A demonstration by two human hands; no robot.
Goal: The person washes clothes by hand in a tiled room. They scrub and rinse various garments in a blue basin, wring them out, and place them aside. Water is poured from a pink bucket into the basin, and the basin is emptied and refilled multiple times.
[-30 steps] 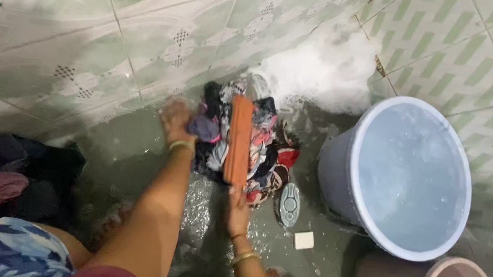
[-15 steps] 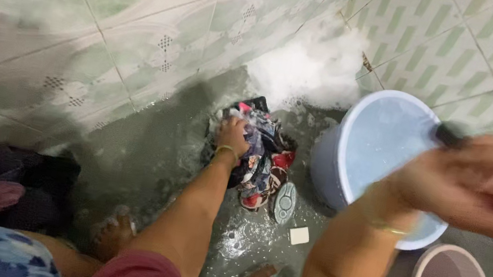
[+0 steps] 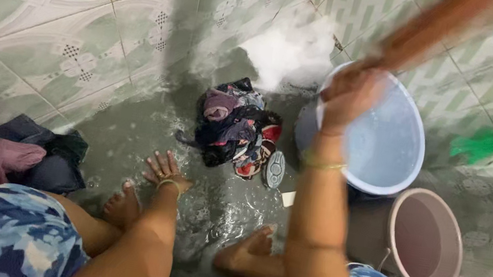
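My right hand (image 3: pixel 350 96) is fisted around the wooden laundry bat (image 3: pixel 431 29), raised high and motion-blurred over the blue bucket (image 3: pixel 388 177). My left hand (image 3: pixel 163 170) is flat on the wet floor (image 3: pixel 125 137), fingers spread, holding nothing. The bundled wet clothes (image 3: pixel 234 126) lie just ahead of it, near the foam (image 3: pixel 289 51). Pink bucket (image 3: pixel 424 241) sits beside the blue one.

A wet grey floor (image 3: pixel 125 137) is seen, and a bundle of multicoloured clothes (image 3: pixel 232 126) is heaped on it beside a mound of white foam (image 3: pixel 285 51). A pale blue bucket (image 3: pixel 388 140) and a pink bucket (image 3: pixel 427 241) are stood just beside each other at the right. The left hand (image 3: pixel 161 169) is pressed flat on the floor, and a pile of dark and pink garments (image 3: pixel 7 157) is bunched at the left.
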